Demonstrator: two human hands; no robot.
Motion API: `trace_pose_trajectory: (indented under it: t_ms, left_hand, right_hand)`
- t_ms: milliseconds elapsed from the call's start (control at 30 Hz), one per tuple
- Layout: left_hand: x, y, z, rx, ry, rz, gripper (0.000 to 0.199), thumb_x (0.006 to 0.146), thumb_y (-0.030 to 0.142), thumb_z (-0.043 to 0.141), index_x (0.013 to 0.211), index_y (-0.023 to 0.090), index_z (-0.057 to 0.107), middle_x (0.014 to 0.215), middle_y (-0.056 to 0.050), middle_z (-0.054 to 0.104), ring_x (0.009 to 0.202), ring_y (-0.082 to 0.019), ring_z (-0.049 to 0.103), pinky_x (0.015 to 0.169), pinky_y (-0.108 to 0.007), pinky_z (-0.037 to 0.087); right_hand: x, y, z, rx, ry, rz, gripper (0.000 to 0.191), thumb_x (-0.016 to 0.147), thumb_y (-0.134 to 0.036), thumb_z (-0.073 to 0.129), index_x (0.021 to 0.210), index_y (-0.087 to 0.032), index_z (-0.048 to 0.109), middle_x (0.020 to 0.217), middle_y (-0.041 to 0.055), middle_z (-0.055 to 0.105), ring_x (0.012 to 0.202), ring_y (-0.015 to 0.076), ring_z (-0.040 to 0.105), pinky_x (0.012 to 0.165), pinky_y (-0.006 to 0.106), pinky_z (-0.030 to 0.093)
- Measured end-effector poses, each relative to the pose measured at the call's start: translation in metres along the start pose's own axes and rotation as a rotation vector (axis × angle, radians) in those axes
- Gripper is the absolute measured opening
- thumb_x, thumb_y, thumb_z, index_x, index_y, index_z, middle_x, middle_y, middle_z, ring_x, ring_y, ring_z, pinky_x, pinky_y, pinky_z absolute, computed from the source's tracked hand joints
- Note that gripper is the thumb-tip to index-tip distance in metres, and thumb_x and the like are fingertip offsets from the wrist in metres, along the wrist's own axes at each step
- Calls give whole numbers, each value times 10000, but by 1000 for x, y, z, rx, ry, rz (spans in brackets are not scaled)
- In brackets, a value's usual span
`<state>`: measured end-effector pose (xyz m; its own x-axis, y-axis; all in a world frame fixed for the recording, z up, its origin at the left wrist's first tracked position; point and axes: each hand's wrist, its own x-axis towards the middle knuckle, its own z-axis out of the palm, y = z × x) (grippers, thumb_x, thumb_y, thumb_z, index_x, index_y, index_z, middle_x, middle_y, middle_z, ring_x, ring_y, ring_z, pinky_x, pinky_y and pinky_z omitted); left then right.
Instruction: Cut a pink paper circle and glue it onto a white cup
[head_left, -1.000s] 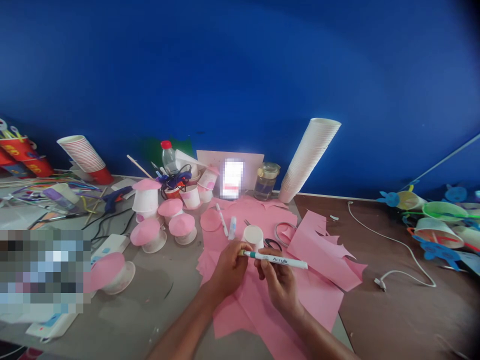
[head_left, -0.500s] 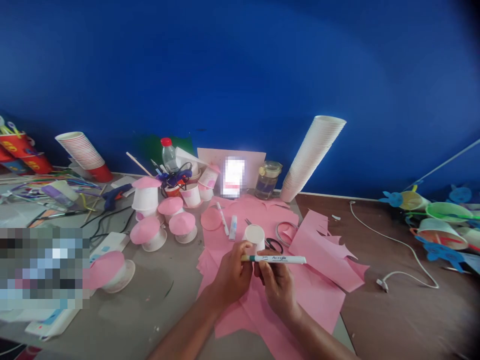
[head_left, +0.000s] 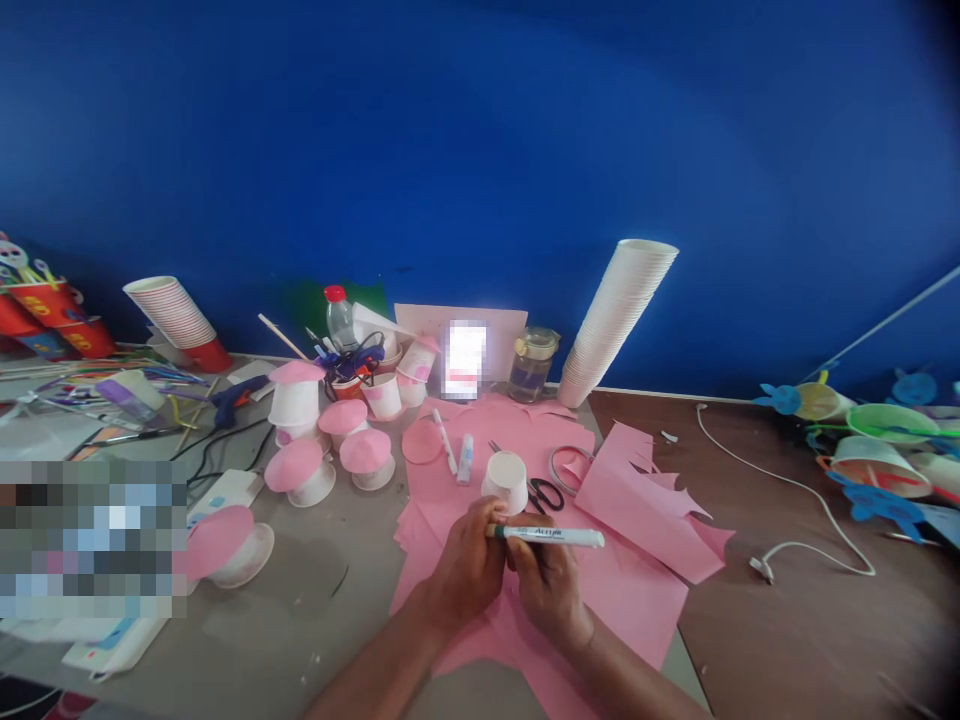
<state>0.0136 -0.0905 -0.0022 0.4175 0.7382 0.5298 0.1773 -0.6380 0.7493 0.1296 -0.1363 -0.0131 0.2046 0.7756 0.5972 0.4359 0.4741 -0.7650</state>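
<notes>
Leaning stack of white paper cups (head_left: 611, 320) beside a glass jar (head_left: 532, 365), and probably a blue glue gun (head_left: 236, 395) farther left

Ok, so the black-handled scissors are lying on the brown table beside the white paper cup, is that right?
Not quite: the head view shows the black-handled scissors lying on the pink paper, not on the brown table. They are beside the white paper cup, as you said.

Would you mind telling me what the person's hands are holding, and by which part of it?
Both hands hold an acrylic marker: the right hand pinches its barrel, and the left hand has its green-banded end.
</notes>
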Motion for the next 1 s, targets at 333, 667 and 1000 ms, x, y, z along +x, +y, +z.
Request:
trace_pose_trajectory:
  t_ms: [333,667,1000]
  left_hand:
    - [3,-10,-3,-146,-81,-109,267,908,207,428,1173,177,430,873,-49,596,764,-147,597,734,-292,504]
    - [14,-5,-12,-166,-149,-290,270,930,331,425,1090,188,590,997,-63,657,881,-174,599,784,-282,473]
    - [8,-7,-4,-81,-140,-174,282,954,299,360,1047,167,592,901,-68,668,819,-164,619,753,-284,488]
  right_hand:
    - [11,5,7,413,137,372,165,893,-353,516,854,-197,556,543,-59,455,459,83,418,446,208,371]
    - [27,1,-6,693,216,629,221,805,-408,642,829,-205,557,504,-64,482,446,61,374,394,160,260]
    - [27,-4,-1,648,98,665,306,843,-489,561,778,-202,474,504,-74,471,387,46,306,364,162,239]
